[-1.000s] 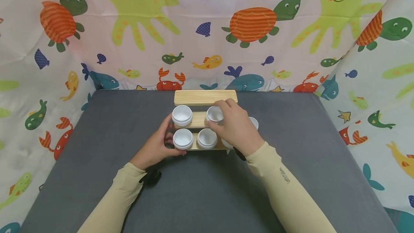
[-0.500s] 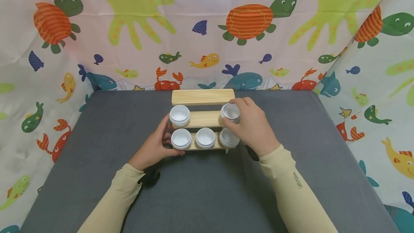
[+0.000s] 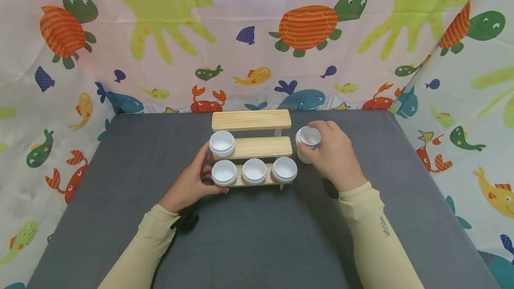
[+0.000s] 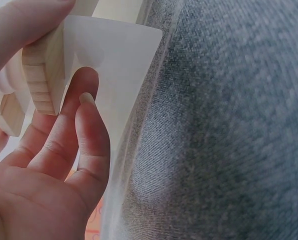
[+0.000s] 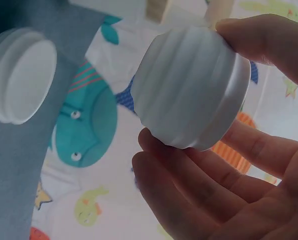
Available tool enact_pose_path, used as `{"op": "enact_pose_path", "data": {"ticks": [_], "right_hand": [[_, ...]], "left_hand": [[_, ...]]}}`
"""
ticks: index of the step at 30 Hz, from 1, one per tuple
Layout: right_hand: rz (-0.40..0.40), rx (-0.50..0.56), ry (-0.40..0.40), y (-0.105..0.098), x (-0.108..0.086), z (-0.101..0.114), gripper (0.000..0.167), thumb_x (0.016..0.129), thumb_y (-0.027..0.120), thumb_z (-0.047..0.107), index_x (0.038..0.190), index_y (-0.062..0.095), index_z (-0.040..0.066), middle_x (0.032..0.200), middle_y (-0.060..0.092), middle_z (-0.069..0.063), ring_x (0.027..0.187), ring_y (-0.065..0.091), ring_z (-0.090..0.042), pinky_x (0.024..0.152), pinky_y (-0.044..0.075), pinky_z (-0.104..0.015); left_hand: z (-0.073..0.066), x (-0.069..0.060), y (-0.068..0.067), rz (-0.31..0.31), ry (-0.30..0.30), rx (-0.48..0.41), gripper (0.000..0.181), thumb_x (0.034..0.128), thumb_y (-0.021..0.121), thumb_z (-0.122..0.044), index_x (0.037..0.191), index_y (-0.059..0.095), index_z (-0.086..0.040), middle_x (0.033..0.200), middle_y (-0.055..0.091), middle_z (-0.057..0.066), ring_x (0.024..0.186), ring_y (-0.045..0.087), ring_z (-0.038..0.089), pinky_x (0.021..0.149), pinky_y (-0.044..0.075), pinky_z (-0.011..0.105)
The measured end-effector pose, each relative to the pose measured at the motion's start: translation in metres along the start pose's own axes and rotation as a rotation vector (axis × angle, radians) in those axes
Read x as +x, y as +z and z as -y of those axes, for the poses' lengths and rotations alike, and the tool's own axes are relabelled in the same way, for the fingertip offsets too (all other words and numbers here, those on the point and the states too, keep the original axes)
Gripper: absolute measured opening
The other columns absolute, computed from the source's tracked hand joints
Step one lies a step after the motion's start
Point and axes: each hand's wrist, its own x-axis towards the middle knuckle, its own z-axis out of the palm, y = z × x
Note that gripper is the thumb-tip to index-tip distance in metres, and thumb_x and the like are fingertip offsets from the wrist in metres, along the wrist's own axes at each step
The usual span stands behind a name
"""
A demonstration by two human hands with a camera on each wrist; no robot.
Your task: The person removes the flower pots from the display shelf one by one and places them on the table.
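Observation:
A three-tier rack with pale wooden shelves (image 3: 263,147) stands on the grey cloth. My left hand (image 3: 192,178) grips its left end; in the left wrist view the fingers (image 4: 54,150) lie against a translucent side panel (image 4: 114,60). Three white cups (image 3: 254,171) line the lowest shelf, and one white cup (image 3: 222,143) is at the left of the middle shelf. Right of the rack, my right hand (image 3: 335,157) pinches a ribbed white cup (image 3: 308,137) (image 5: 189,90) between thumb and fingers. Another white cup (image 3: 302,157) (image 5: 26,75) partly shows beneath it.
The top shelf (image 3: 251,120) holds no cup. Grey cloth (image 3: 257,235) covers the table around the rack. A curtain printed with sea animals (image 3: 225,48) hangs at the back and both sides. Dark wrist devices (image 3: 188,221) show beside the sleeves.
My right hand has carried its cup rightward from above the middle shelf to beyond the rack's right end. The lowest shelf's right cup is uncovered. My left hand keeps its grip.

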Motion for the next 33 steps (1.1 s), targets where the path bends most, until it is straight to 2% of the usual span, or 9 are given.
{"op": "enact_pose_path", "data": {"ticks": [6, 15, 21, 25, 33], "right_hand": [[0.002, -0.009, 0.066, -0.001, -0.006, -0.020, 0.052, 0.093, 0.083, 0.030, 0.135, 0.067, 0.003, 0.131, 0.066, -0.023, 0.113, 0.066, -0.043, 0.097, 0.054, -0.062], [-0.005, 0.007, 0.152, -0.003, -0.011, -0.043, 0.052, 0.094, 0.082, 0.031, 0.133, 0.067, 0.000, 0.126, 0.066, -0.025, 0.110, 0.063, -0.043, 0.095, 0.053, -0.063], [0.000, 0.002, 0.170, -0.005, -0.010, -0.054, 0.051, 0.093, 0.082, 0.031, 0.131, 0.067, 0.000, 0.124, 0.066, -0.026, 0.108, 0.063, -0.043, 0.093, 0.051, -0.062], [0.002, 0.002, 0.179, -0.007, -0.008, -0.061, 0.051, 0.092, 0.082, 0.030, 0.129, 0.067, -0.001, 0.122, 0.067, -0.026, 0.108, 0.062, -0.043, 0.093, 0.050, -0.061], [0.058, 0.002, 0.227, -0.004, -0.006, -0.071, 0.053, 0.093, 0.081, 0.031, 0.131, 0.065, -0.002, 0.123, 0.066, -0.025, 0.108, 0.061, -0.041, 0.093, 0.051, -0.060]], "left_hand": [[0.000, -0.001, 0.002, 0.002, -0.003, 0.004, 0.138, 0.0728, 0.102, -0.008, 0.169, 0.013, -0.051, 0.138, 0.062, 0.001, 0.110, 0.074, 0.021, 0.095, 0.058, 0.027], [0.000, -0.001, 0.003, 0.004, 0.005, 0.005, 0.139, 0.0721, 0.103, -0.010, 0.169, 0.012, -0.051, 0.137, 0.062, 0.003, 0.108, 0.074, 0.022, 0.095, 0.058, 0.028], [0.001, 0.000, 0.003, 0.000, -0.005, 0.010, 0.138, 0.0726, 0.102, -0.009, 0.169, 0.013, -0.052, 0.138, 0.063, 0.000, 0.106, 0.074, 0.022, 0.096, 0.057, 0.027], [0.001, 0.001, 0.003, 0.001, 0.003, 0.014, 0.139, 0.0727, 0.102, -0.010, 0.169, 0.012, -0.051, 0.137, 0.062, 0.003, 0.106, 0.074, 0.022, 0.095, 0.058, 0.027], [0.001, 0.000, 0.000, -0.002, -0.003, 0.021, 0.139, 0.0729, 0.101, -0.006, 0.169, 0.012, -0.051, 0.135, 0.063, 0.003, 0.105, 0.074, 0.023, 0.095, 0.057, 0.026]]}}
